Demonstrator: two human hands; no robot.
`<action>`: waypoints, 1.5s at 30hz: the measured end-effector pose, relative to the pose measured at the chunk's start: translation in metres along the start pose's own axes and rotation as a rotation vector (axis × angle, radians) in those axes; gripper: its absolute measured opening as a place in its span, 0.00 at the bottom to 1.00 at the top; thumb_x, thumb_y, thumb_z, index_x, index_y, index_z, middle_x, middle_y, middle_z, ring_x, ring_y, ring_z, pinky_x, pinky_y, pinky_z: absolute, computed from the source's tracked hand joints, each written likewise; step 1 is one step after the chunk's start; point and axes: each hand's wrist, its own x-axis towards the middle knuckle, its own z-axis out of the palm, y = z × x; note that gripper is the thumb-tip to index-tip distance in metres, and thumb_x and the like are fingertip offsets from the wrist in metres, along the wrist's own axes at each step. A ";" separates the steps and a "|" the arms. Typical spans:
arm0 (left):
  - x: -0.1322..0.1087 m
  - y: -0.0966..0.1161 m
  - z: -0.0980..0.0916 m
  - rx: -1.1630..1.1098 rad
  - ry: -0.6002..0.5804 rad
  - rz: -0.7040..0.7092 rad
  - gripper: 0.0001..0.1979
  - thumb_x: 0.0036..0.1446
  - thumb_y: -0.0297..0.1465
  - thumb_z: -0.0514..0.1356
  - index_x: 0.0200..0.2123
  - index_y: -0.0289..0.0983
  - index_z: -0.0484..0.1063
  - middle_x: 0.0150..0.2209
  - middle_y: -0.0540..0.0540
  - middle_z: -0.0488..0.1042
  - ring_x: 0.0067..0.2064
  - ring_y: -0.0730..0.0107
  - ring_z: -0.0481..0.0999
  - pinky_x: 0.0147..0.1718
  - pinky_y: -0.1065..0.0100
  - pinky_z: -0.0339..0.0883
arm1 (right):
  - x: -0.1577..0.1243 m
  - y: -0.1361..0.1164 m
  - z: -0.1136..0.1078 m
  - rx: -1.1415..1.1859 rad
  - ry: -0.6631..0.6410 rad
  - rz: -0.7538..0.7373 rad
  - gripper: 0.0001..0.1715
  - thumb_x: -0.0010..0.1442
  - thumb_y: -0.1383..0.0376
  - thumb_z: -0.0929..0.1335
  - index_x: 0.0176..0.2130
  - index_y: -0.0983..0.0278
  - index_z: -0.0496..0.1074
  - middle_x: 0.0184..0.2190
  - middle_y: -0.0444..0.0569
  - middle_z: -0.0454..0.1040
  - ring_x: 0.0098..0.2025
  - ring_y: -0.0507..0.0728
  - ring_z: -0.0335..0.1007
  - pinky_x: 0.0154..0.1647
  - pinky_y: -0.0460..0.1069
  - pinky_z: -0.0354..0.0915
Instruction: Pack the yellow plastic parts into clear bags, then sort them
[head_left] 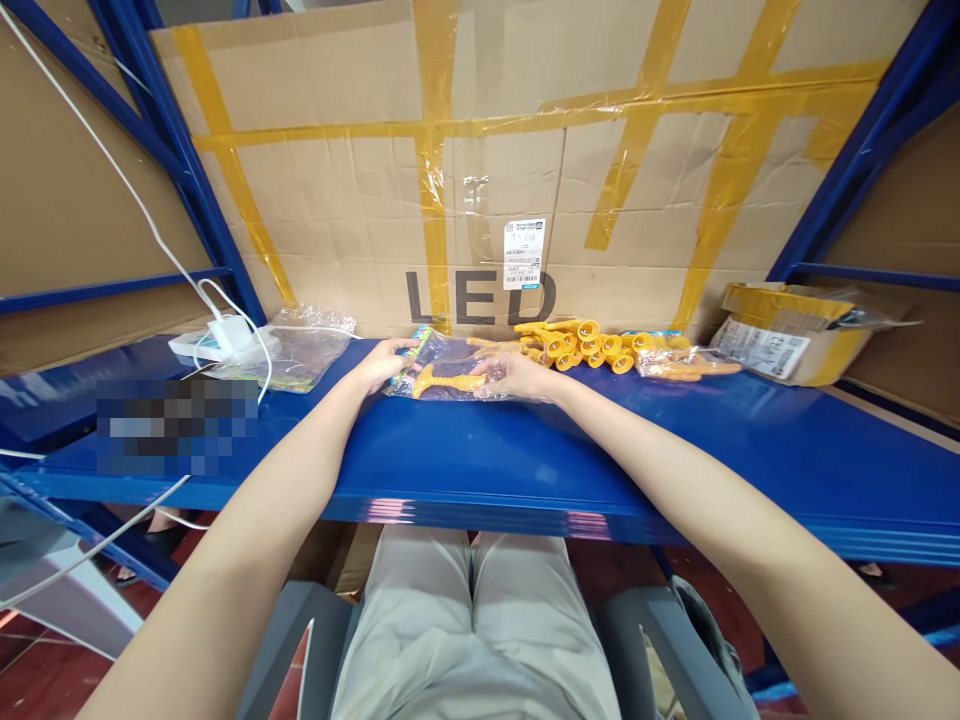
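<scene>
My left hand (pixel 388 362) is closed on the end of a clear plastic bag (pixel 442 352) that has a colourful printed header card (pixel 421 340). In or on this bag lies a yellow hammer-shaped plastic piece (pixel 442 382), its T-shaped head towards my left hand. My right hand (pixel 521 377) has its fingers closed around the handle end of this piece. Whether the piece is inside the film or on top of it, I cannot tell. Just behind my right hand sits a pile of yellow plastic pieces (pixel 577 345) with round cup-like ends.
Right of the pile lies a bagged yellow piece (pixel 686 362), near an open cardboard box (pixel 799 335). Clear bags (pixel 315 345) and a white charger with cables (pixel 232 335) are at the left. A large taped carton (pixel 337 220) walls the back of the blue shelf (pixel 480 450).
</scene>
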 end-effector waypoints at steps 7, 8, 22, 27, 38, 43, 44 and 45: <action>-0.004 0.003 0.004 0.069 0.013 -0.034 0.23 0.49 0.25 0.65 0.51 0.33 0.74 0.23 0.49 0.75 0.23 0.72 0.74 0.24 0.71 0.71 | 0.004 -0.005 0.010 0.128 0.112 -0.004 0.21 0.44 0.60 0.76 0.39 0.66 0.79 0.37 0.50 0.79 0.41 0.59 0.73 0.45 0.53 0.68; -0.004 0.003 0.005 0.082 0.024 -0.025 0.23 0.48 0.25 0.66 0.50 0.34 0.74 0.23 0.50 0.75 0.22 0.72 0.74 0.24 0.71 0.70 | 0.005 -0.005 0.012 0.149 0.123 -0.005 0.20 0.44 0.60 0.76 0.38 0.67 0.79 0.37 0.50 0.79 0.41 0.59 0.74 0.46 0.53 0.68; 0.011 -0.010 -0.002 0.007 0.067 -0.019 0.27 0.40 0.26 0.70 0.48 0.34 0.76 0.33 0.46 0.80 0.29 0.70 0.78 0.31 0.71 0.70 | -0.004 -0.016 0.017 0.274 -0.021 0.095 0.21 0.45 0.65 0.76 0.42 0.65 0.79 0.44 0.52 0.78 0.52 0.61 0.71 0.56 0.54 0.64; 0.012 -0.010 -0.002 0.001 0.061 -0.042 0.26 0.37 0.27 0.71 0.45 0.34 0.77 0.32 0.46 0.80 0.32 0.66 0.79 0.34 0.69 0.71 | -0.003 -0.017 0.016 0.312 -0.036 0.111 0.22 0.44 0.66 0.77 0.42 0.65 0.79 0.46 0.51 0.78 0.52 0.60 0.71 0.58 0.54 0.63; 0.004 -0.002 -0.009 0.078 0.048 -0.144 0.25 0.37 0.23 0.66 0.43 0.35 0.77 0.25 0.48 0.76 0.27 0.65 0.77 0.26 0.70 0.70 | -0.003 -0.016 0.012 0.384 -0.032 0.090 0.19 0.43 0.67 0.77 0.39 0.64 0.79 0.44 0.50 0.78 0.47 0.56 0.74 0.53 0.50 0.67; 0.007 -0.005 -0.025 0.493 0.233 -0.148 0.27 0.37 0.23 0.65 0.46 0.35 0.75 0.38 0.38 0.79 0.43 0.48 0.79 0.39 0.58 0.72 | 0.002 -0.007 -0.004 0.319 0.137 0.127 0.09 0.55 0.65 0.71 0.36 0.67 0.77 0.36 0.51 0.79 0.32 0.52 0.74 0.40 0.49 0.70; 0.007 -0.005 -0.026 0.611 0.271 -0.158 0.28 0.38 0.24 0.65 0.48 0.36 0.74 0.43 0.34 0.78 0.48 0.43 0.76 0.44 0.53 0.70 | 0.003 -0.003 -0.009 0.267 0.211 0.122 0.09 0.57 0.64 0.69 0.36 0.67 0.77 0.36 0.51 0.79 0.32 0.52 0.74 0.38 0.49 0.70; 0.005 -0.005 -0.027 0.719 0.308 -0.166 0.30 0.38 0.25 0.66 0.50 0.36 0.73 0.49 0.31 0.75 0.53 0.39 0.73 0.48 0.47 0.66 | 0.004 0.000 -0.014 0.195 0.293 0.110 0.10 0.59 0.64 0.67 0.37 0.67 0.76 0.35 0.51 0.78 0.32 0.52 0.73 0.38 0.49 0.70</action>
